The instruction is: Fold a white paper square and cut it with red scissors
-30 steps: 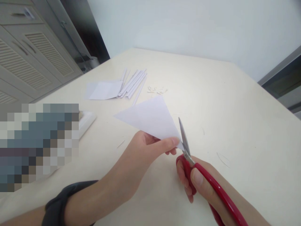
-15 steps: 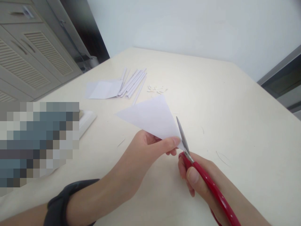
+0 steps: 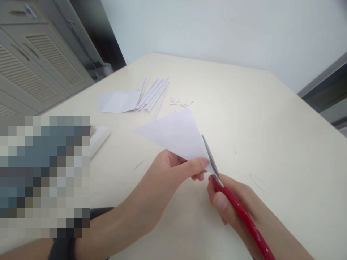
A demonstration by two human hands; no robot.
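Note:
A white sheet of paper [image 3: 176, 135], shaped like a triangle, is pinched at its near right edge by my left hand [image 3: 181, 169], thumb on top and fingers beneath. My right hand [image 3: 230, 202] is closed around red-handled scissors [image 3: 244, 213]. The scissors' metal blades point away from me and lie along the paper's right edge, just beside my left thumb. Whether the lower blade is under the paper cannot be seen. Both hands are held over the cream table [image 3: 244, 108], close together.
Farther back lie several narrow folded paper strips [image 3: 154, 94] and a flat white sheet [image 3: 118, 101]. Small white scraps [image 3: 181, 102] sit right of them. Thin hair-like slivers [image 3: 257, 182] are scattered at right. A blurred-out area covers the left, beside a white object [image 3: 100, 139]. A wall stands behind.
The scissors' handles have drawn closer together as my right hand's fingers squeezed. The paper and my left hand have stayed almost where they were.

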